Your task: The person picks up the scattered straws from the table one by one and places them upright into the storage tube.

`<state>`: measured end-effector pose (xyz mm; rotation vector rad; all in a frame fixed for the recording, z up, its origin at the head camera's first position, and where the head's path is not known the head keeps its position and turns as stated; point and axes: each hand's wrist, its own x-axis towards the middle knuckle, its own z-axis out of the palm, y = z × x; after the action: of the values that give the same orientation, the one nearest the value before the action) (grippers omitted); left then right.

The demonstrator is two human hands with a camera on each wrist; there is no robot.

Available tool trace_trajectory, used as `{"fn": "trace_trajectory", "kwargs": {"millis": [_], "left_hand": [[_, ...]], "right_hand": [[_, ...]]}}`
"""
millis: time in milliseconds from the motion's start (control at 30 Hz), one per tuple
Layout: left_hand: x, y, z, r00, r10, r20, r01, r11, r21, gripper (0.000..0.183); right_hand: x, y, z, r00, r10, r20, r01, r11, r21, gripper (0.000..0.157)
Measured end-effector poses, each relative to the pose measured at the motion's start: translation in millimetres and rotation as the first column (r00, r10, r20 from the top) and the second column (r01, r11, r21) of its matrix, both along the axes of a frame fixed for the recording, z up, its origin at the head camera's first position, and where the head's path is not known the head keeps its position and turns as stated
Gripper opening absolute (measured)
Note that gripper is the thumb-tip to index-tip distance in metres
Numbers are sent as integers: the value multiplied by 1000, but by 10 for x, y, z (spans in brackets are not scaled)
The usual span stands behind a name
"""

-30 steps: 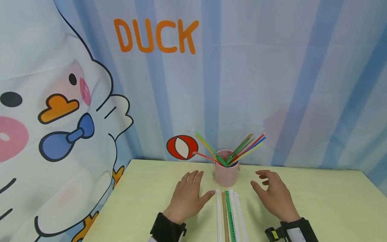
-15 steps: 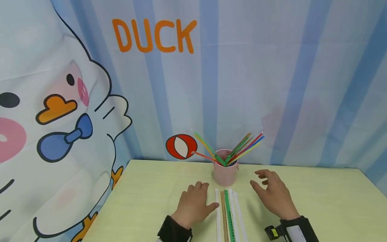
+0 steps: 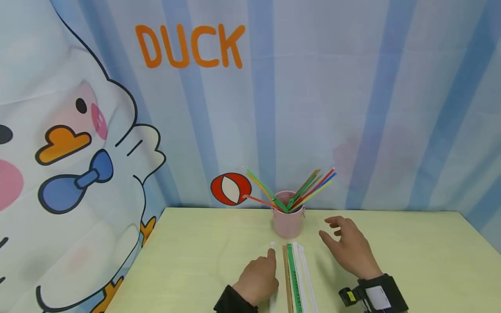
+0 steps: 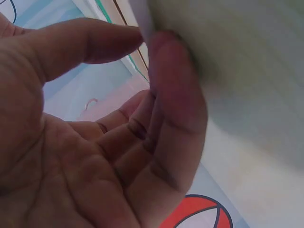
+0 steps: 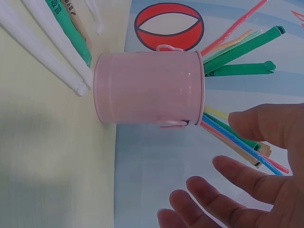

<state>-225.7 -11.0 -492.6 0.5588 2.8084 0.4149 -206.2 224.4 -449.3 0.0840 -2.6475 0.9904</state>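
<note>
Left hand (image 3: 258, 278) pinches a white straw (image 3: 272, 244) on the bench (image 3: 195, 243)

The thumb and index finger of the left hand are pressed together on the edge of the slim white straw, the leftmost of a row laid lengthwise on the smooth, pale yellow bench. Just to the right of it lie a matte brown straw (image 3: 287, 278), a green straw (image 3: 294, 278) with printed lettering, and two white straws (image 3: 304, 278), all long, narrow and nearly parallel.

The right hand (image 3: 352, 252) holds nothing; its fingers are spread and softly bent, beside a pink bucket (image 3: 287, 224). The bucket has a glossy, rounded wall, a rolled rim and small looped lugs at the sides. From its mouth fan out green wrapped tubes (image 5: 244, 52) with folded ends and thin, shiny straws in red, yellow and blue (image 5: 242, 142).

Behind the bench hangs a creased, blue-striped cloth (image 3: 305, 108) printed with a rounded white duck (image 3: 86, 234), thick orange lettering (image 3: 193, 43) and a red-and-white oval ball (image 3: 231, 189).
</note>
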Motion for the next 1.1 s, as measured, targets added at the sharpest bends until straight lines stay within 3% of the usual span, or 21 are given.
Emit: {"fn": "trace_trajectory", "kwargs": {"millis": [167,433,633,867,967,1100], "left_hand": [[25,-45,89,999,46,14,-47,998,40,62],[5,-206,210,1000,17,-22,-15,997,80,36],[-33,-455,479,996,37,-82,-25,990,138,9],[-55,-732,781,985,49,-163,-13,976,216,8],[-58,-791,881,969,47,-244,23,961,276,7],[-32,-813,989,938,111,-327,39,907,420,4]], "right_hand": [[-3,-17,11,1000,8,0,-8,1000,7,40],[-9,-12,-10,1000,4,16,-4,1000,11,39],[-6,-9,0,1000,11,12,-11,1000,14,41],[-4,9,19,1000,4,21,-4,1000,15,39],[-3,19,23,1000,2,27,-3,1000,15,39],[-4,27,14,1000,7,28,-8,1000,14,40]]}}
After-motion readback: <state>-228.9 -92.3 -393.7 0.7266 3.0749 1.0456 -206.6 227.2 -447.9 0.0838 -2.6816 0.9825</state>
